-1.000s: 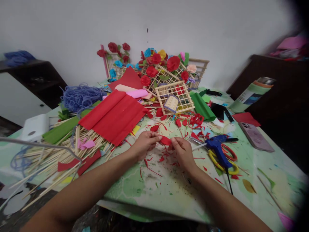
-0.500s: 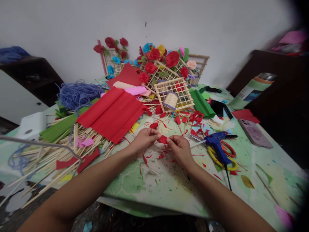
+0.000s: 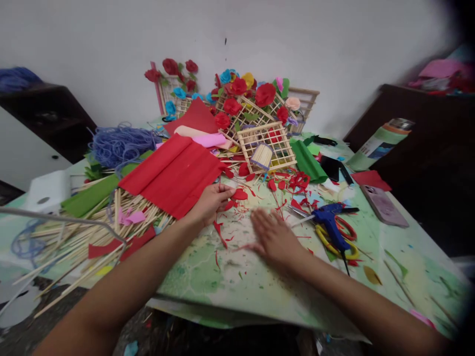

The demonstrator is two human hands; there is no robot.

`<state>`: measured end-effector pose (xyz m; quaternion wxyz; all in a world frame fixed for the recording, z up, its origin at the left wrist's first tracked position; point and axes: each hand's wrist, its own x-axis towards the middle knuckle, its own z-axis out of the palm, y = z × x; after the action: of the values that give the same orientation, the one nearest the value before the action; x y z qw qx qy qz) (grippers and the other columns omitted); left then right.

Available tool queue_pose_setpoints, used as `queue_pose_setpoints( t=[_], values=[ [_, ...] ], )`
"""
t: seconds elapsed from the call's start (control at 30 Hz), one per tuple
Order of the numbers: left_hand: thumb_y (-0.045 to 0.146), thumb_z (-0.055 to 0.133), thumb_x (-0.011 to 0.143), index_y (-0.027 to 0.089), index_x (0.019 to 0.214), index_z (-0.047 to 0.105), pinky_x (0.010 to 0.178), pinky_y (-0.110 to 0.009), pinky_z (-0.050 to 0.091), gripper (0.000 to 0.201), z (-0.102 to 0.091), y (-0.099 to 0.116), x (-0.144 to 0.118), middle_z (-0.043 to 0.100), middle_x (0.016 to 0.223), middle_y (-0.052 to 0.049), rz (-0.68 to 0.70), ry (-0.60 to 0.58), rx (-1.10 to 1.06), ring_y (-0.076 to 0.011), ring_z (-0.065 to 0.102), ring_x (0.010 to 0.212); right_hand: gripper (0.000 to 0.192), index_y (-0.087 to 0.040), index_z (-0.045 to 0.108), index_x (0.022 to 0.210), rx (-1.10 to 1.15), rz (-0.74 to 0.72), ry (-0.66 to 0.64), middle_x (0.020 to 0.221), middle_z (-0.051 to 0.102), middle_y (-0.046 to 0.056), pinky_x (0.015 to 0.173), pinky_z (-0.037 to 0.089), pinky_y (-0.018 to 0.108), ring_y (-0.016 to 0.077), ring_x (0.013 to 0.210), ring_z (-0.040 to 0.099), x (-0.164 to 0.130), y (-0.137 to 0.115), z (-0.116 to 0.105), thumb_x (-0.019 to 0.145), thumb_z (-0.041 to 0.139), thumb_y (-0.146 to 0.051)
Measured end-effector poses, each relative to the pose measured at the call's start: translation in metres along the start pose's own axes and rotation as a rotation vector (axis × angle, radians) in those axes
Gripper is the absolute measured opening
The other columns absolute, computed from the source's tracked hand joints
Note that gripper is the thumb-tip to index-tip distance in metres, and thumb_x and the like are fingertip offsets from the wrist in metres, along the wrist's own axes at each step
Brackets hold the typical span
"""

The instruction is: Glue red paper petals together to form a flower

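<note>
My left hand [image 3: 212, 203] is closed in a pinch, with a red paper petal [image 3: 227, 205] at its fingertips. Another red petal [image 3: 240, 194] lies just beyond those fingers. Stretched out flat over the tabletop, my right hand [image 3: 276, 240] is open and slightly blurred, with nothing visible in it. Thin red paper scraps [image 3: 241, 215] are scattered between the two hands. To the right of my right hand lie a blue glue gun [image 3: 331, 225] and scissors with yellow and red-orange handles [image 3: 349, 251].
Red crepe paper [image 3: 172, 173] and many thin sticks [image 3: 77, 247] cover the left side. Stick lattices [image 3: 267, 146] with paper flowers stand at the back. Blue string [image 3: 122, 143], a bottle [image 3: 380, 146], a phone [image 3: 384, 205] and a green paper roll [image 3: 308, 160] surround the work area.
My hands have parted. The left moved away leftward beside the loose petal; the right let go of the petal they both held and flattened over the scraps on the table.
</note>
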<state>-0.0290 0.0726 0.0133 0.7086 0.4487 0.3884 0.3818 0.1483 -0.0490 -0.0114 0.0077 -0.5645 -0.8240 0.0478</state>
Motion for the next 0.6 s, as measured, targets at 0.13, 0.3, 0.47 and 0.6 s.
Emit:
queue_pose_setpoints(
  t=[0.13,0.3,0.47,0.6],
  values=[
    [0.026,0.074,0.065,0.013,0.069,0.053,0.038,-0.018,0.009,0.024,0.001,0.000,-0.001,0.035,0.044,0.010,-0.013,-0.015,-0.004,-0.0004,0.021,0.035,0.074,-0.004,0.030,0.143,-0.132,0.092,0.095,0.151,0.023,0.017,0.115,0.010,0.047,0.0271,0.142,0.012,0.010,0.004,-0.004,0.090,0.035,-0.056],
    [0.033,0.072,0.067,0.014,0.072,0.055,0.038,-0.020,0.008,0.026,-0.005,-0.003,0.003,0.032,0.043,0.010,-0.095,-0.158,0.162,-0.0019,0.018,0.035,0.068,-0.011,0.034,0.142,-0.069,-0.070,0.011,0.148,0.033,0.014,0.112,0.024,0.043,0.0250,0.139,0.026,-0.001,-0.014,-0.001,0.092,0.030,-0.055],
    [0.039,0.068,0.069,0.013,0.070,0.059,0.041,-0.021,0.018,0.027,-0.002,-0.014,-0.003,0.042,0.049,0.006,-0.100,-0.421,0.574,-0.0044,0.028,0.041,0.058,-0.005,0.039,0.138,-0.143,0.204,0.228,0.146,0.037,0.017,0.110,0.025,0.045,0.0277,0.138,0.027,-0.018,0.012,-0.021,0.093,0.035,-0.041],
    [0.032,0.061,0.073,0.013,0.071,0.065,0.048,-0.020,0.029,0.019,0.011,-0.022,-0.006,0.054,0.056,0.002,-0.016,-0.558,0.938,-0.0075,0.041,0.049,0.056,-0.004,0.049,0.128,-0.185,0.385,0.403,0.134,0.049,0.023,0.101,0.034,0.048,0.0330,0.127,0.040,-0.051,0.052,-0.026,0.090,0.040,-0.043]
  ],
)
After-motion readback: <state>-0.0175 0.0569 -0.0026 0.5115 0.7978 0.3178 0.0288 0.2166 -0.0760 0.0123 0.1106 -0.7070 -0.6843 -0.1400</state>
